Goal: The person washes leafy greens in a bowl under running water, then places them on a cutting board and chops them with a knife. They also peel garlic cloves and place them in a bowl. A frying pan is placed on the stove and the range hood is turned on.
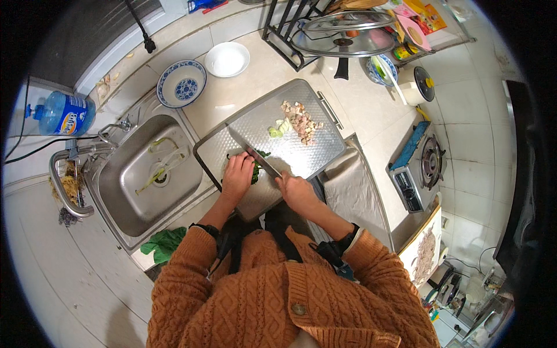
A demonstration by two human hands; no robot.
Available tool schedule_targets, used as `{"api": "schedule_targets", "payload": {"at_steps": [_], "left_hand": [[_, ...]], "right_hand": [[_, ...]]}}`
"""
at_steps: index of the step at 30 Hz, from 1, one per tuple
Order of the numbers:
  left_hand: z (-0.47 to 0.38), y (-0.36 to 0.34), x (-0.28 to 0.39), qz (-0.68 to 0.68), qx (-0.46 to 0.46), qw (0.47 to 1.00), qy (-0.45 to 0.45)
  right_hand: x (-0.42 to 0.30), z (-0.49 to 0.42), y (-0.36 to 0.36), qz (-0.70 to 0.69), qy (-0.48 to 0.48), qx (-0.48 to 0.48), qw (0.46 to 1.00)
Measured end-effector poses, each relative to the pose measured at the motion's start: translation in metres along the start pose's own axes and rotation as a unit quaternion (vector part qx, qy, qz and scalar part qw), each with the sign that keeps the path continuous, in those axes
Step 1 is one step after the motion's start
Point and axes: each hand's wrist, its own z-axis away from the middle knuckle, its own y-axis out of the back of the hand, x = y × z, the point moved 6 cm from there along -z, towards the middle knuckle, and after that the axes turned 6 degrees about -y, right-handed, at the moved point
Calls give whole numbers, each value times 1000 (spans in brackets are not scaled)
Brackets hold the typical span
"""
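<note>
My right hand [296,191] grips the handle of a kitchen knife [261,158], whose long blade slants up and left across a metal cutting board [217,143]. Under the curled fingers of my left hand [237,174] are dark green leaves [256,176], partly hidden by the hand and pressed to the board close beside the blade. Toward the board's far right lies a heap of small pinkish-brown diced pieces [302,124]. Pale green and white slices [280,128] sit just left of that heap.
A steel sink [130,195] with vegetable scraps adjoins the board's left side. Behind stand a blue-patterned bowl [182,85], a white bowl [227,59] and a black rack [283,39] near glass lids [343,37]. A gas stove [415,169] is at right; a green leaf [164,245] lies front left.
</note>
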Motion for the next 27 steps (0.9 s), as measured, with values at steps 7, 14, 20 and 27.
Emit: {"api": "schedule_targets", "payload": {"at_steps": [7,14,20,27], "left_hand": [[0,-3,0,-4,-6,1000,-7],[0,-2,-3,16,-23,1000,-10],[0,-2,-3,25,-53,998,17],[10,9,-3,-7,-80,997,-19]], "right_hand": [[-14,-38,-33,-16,25,65,997],[0,-12,-28,-19,-3,36,999],[-12,-30,-28,-37,-11,70,997],[-1,-26,-20,-38,-41,42,998]]}}
